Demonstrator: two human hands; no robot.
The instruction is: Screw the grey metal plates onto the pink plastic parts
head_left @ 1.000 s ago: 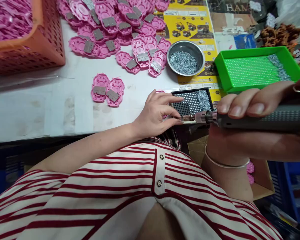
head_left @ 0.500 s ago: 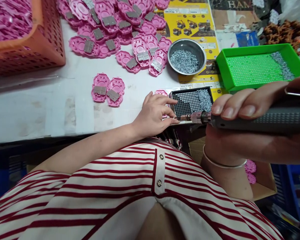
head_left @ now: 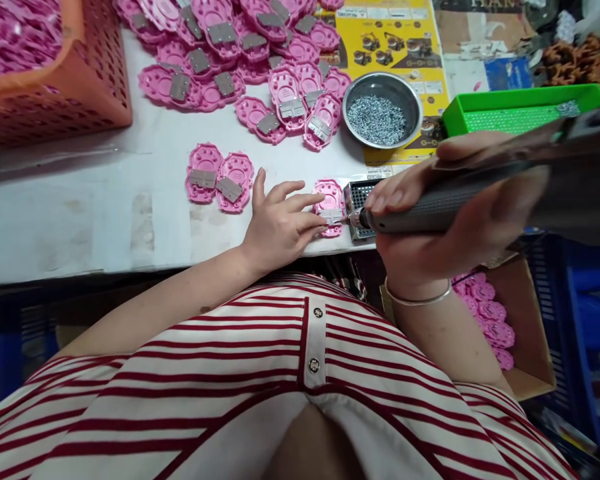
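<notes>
My left hand point(head_left: 280, 223) reaches over the white table. Its thumb and index fingertips come together at the left edge of a pink plastic housing point(head_left: 329, 191), by its grey metal plate, while the other fingers are spread. In my right hand point(head_left: 420, 247) is a dark-gripped electric screwdriver point(head_left: 440, 203), held nearly level and pointing left. Its bit meets the metal plate, though the exact contact is too small to make out. Right beside the housing, a black perforated tray point(head_left: 360, 193) is partly covered by the screwdriver and my right hand.
Two pink housings point(head_left: 219, 179) with plates lie to the left, a heap of more point(head_left: 225, 40) behind. A metal bowl of screws point(head_left: 415, 120), a green tray point(head_left: 455, 120) and an orange basket point(head_left: 97, 87) stand around. Below right is a cardboard box point(head_left: 533, 333) of pink parts.
My right hand has brought the screwdriver left, from above the black tray to the pink housing. My left hand has shifted left, off the bit, uncovering the housing.
</notes>
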